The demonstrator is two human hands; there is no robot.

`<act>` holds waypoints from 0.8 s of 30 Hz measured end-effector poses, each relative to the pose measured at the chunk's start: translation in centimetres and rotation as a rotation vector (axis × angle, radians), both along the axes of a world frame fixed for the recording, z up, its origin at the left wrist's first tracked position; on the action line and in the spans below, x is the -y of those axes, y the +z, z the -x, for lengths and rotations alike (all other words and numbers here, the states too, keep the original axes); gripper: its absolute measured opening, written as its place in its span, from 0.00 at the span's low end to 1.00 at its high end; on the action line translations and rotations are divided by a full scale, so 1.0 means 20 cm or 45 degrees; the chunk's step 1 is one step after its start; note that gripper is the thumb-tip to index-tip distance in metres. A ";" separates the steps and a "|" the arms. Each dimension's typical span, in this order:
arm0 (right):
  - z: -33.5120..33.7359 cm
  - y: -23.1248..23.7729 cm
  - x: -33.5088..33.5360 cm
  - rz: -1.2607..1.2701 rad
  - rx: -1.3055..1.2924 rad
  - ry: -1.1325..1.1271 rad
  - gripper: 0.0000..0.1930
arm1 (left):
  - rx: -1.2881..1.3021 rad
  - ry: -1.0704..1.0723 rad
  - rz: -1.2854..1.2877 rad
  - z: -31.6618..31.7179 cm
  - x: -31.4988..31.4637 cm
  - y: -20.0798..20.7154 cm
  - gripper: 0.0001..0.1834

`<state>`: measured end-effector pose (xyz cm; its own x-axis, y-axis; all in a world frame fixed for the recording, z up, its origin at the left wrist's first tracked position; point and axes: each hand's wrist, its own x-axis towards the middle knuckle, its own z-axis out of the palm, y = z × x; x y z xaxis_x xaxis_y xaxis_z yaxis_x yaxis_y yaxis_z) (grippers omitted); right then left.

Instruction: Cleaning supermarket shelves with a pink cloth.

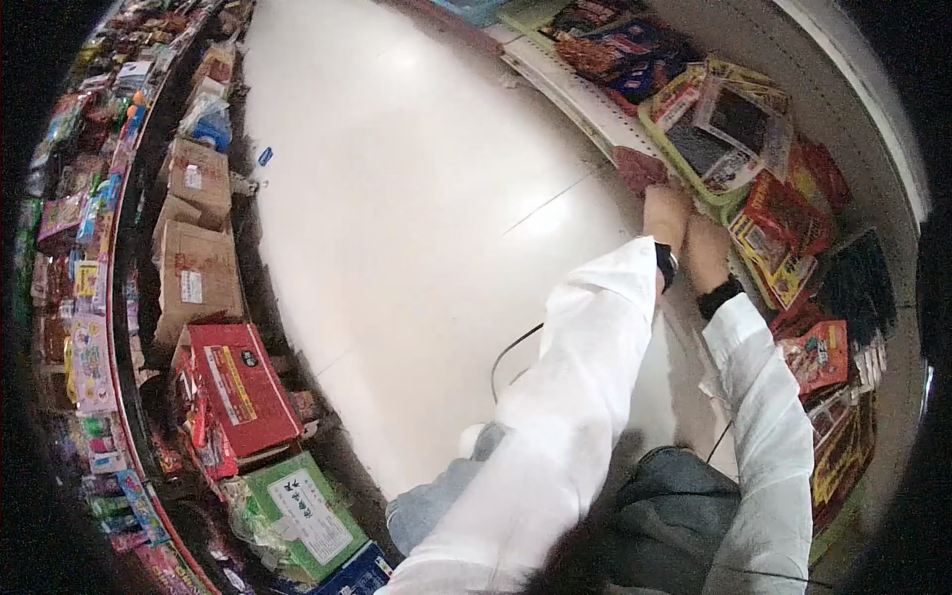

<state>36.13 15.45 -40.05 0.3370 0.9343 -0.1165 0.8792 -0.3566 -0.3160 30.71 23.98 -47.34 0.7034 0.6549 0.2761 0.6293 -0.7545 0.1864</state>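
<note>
Both my arms, in white sleeves, stretch toward the shelf on the right. My left hand [666, 216], below a black watch, is at the shelf's front edge. Against its far end lies a dark reddish-brown piece [640, 171], perhaps cloth; I cannot make out whether the fingers grip it. Close beside it on the right, my right hand [705, 248] reaches to the near end of a yellow-green basket [676, 157]. Its fingers are hidden too. Flat, clear-wrapped packets [739, 114] lie in the basket, and red packets [788, 213] lie just right of it.
Along the left runs a shelf packed with small colourful goods [89, 347]. Brown cartons [198, 273], a red box [243, 387] and a green box [302, 516] stand below it. Pale floor [416, 218] lies between the shelves, with a small blue scrap [265, 156].
</note>
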 end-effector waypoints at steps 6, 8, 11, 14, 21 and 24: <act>0.01 -0.07 -0.05 -0.067 0.058 0.012 0.14 | 0.234 0.094 0.174 -0.08 -0.06 -0.06 0.11; -0.02 -0.07 -0.03 0.139 0.116 -0.033 0.15 | 0.087 -0.074 0.165 -0.10 0.00 -0.02 0.12; 0.03 -0.06 -0.06 -0.383 0.345 0.099 0.12 | 0.515 0.236 0.140 -0.09 -0.06 -0.02 0.15; 0.03 -0.06 -0.08 -0.257 0.361 0.103 0.12 | 0.427 0.221 0.273 -0.05 -0.08 -0.04 0.15; -0.24 -0.55 -0.11 -0.090 0.715 0.002 0.16 | 0.111 0.102 -0.096 -0.08 -0.06 0.05 0.18; -0.11 -0.46 -0.15 -0.232 0.473 -0.046 0.19 | -0.171 0.128 -0.027 -0.03 -0.06 0.12 0.19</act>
